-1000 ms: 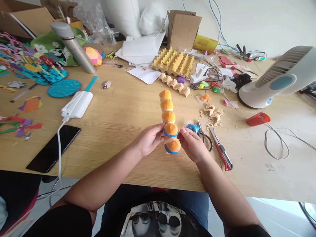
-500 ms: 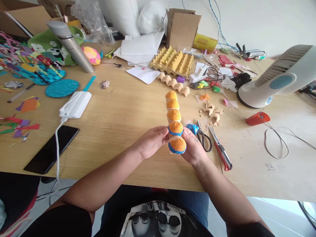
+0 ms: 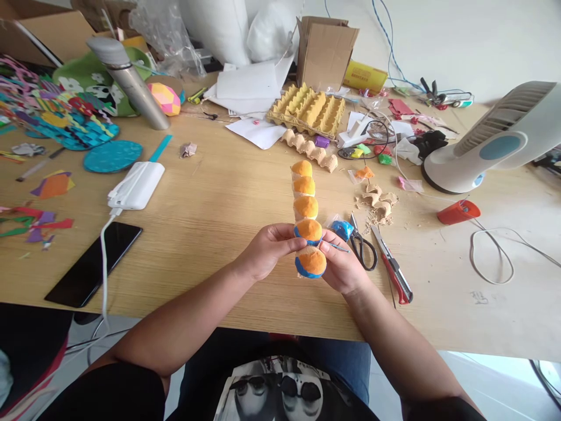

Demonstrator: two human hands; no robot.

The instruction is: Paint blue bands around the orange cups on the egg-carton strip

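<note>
A strip of egg carton cups (image 3: 305, 207) with orange clay on its domes is held up over the table's near part. Blue clay rims the two cups closest to me. My left hand (image 3: 274, 248) pinches the strip's left side, thumb by the second-nearest cup. On the other side, my right hand (image 3: 339, 266) has its thumb and finger at the gap between those two cups. A thin blue stick-like piece (image 3: 338, 248) pokes out from the right fingers; its kind is unclear. Just beyond lies a bag of blue clay (image 3: 342, 229).
Black scissors (image 3: 363, 242) and a red utility knife (image 3: 394, 269) lie right of my hands. Farther off are carton scraps (image 3: 379, 202), a bare carton strip (image 3: 309, 150) and a yellow egg tray (image 3: 307, 111). A phone (image 3: 94, 266) and power bank (image 3: 137, 184) lie left; a fan (image 3: 486, 146) stands right.
The carton strip has shifted slightly left and tilted. My left thumb has moved onto the second-nearest cup's edge, and the thin blue piece now shows more at my right fingers.
</note>
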